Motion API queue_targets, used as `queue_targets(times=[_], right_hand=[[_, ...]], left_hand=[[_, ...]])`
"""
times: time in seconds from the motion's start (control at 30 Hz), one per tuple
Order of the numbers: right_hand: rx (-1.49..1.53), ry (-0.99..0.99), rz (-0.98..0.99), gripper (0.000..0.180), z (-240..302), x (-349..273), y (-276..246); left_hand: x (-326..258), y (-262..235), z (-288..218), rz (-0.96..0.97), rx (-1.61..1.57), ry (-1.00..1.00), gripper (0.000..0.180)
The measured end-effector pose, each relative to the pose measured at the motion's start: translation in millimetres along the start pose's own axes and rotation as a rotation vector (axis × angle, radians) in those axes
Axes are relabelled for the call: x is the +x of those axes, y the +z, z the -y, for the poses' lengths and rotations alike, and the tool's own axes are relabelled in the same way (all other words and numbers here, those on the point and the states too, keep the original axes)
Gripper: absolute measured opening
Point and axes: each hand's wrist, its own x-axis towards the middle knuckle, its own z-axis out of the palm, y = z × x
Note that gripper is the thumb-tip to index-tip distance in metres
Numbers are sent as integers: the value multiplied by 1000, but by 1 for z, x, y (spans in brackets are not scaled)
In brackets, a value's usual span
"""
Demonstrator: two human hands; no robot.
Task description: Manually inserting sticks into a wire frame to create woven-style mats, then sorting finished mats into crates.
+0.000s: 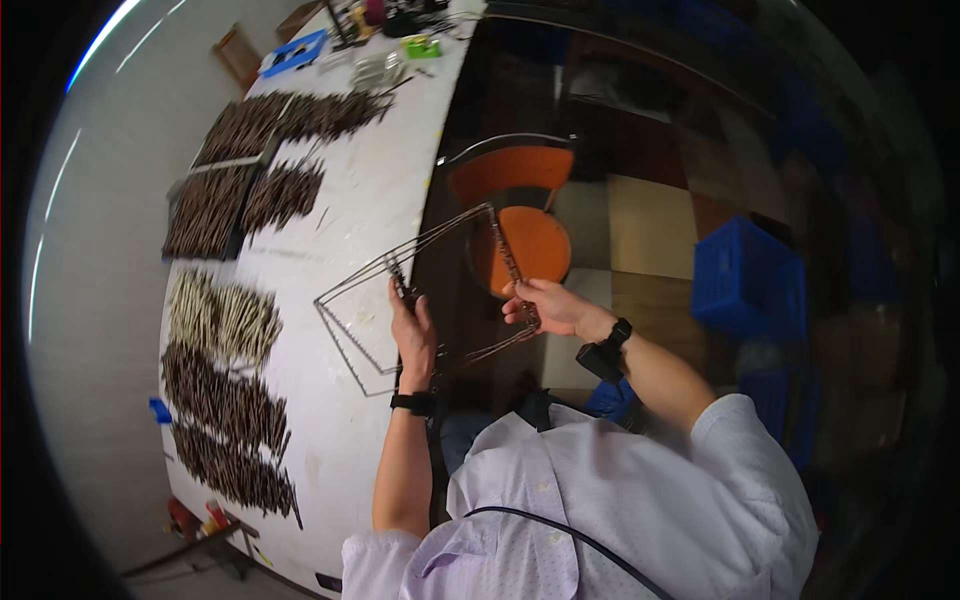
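A thin metal wire frame point(352, 282), roughly rectangular with doubled wires, is held up in front of me at the table's right edge. My right hand point(548, 306) closes around its right side, where small dark pieces point(505, 245) line the wire. Inside the frame's outline, my left hand point(413, 335) points upward, with dark narrow pieces point(401, 280) between thumb and fingers. Their exact kind is too small to make out. Piles of short dark brown sticks point(225, 405) and one pile of pale sticks point(222, 318) lie to the left of my left hand.
The white table point(340, 470) runs along my left. Farther up it are dark trays of brown sticks point(210, 208), a blue tray point(294, 54) and a green box point(422, 47). An orange chair point(535, 245) stands beyond my hands, and a blue crate point(745, 272) at the right.
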Motion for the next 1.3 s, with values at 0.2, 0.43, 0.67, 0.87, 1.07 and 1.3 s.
queue_targets(times=[0.2,0.43,0.67,0.87,1.07,1.3], right_hand=[[130,-349,-226,20,49,-68,-131],[59,-660,-599,18,69,-104,-273],[-122,-548,-922,17,163,-130,-428],[-59,-695,-950,26,241,-155,-529],[36,-566,-1004,22,290,-149,-645],[43,-377,-954,15,362,-130,-797]], left_hand=[[46,134,-122,238,-45,433,75],[73,293,-194,612,-280,253,63],[121,485,-253,751,-330,297,52],[175,607,-309,1030,-527,-195,52],[226,729,-331,909,-732,-575,36],[306,861,-314,587,-732,-770,30]])
